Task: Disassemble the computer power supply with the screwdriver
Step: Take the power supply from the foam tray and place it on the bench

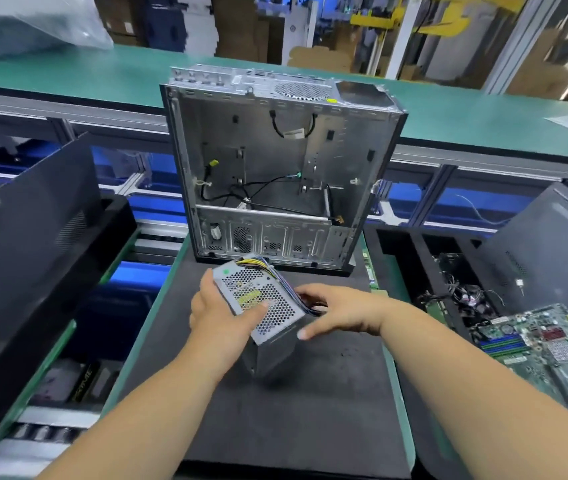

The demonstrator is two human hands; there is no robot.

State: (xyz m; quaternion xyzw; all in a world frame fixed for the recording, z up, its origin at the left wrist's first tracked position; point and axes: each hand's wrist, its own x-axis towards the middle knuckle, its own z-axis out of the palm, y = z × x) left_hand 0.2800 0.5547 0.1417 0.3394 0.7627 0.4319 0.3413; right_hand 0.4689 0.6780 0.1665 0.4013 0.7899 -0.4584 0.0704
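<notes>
The power supply (262,306) is held up off the dark mat (275,393), over the middle of the bench (130,358), just in front of the stripped computer case (275,174). Its long axis runs from far-left to near-right, perforated face up, with its cable bundle (275,268) leaving the far end. The left hand (216,313) grips its left side, thumb laid on the mesh. The right hand (331,310) holds the cables on the right side, fingers curled round them. Both hands are equally close; no screwdriver is visible. A yellow label on the mesh and a green sticker are too blurred to read.
</notes>
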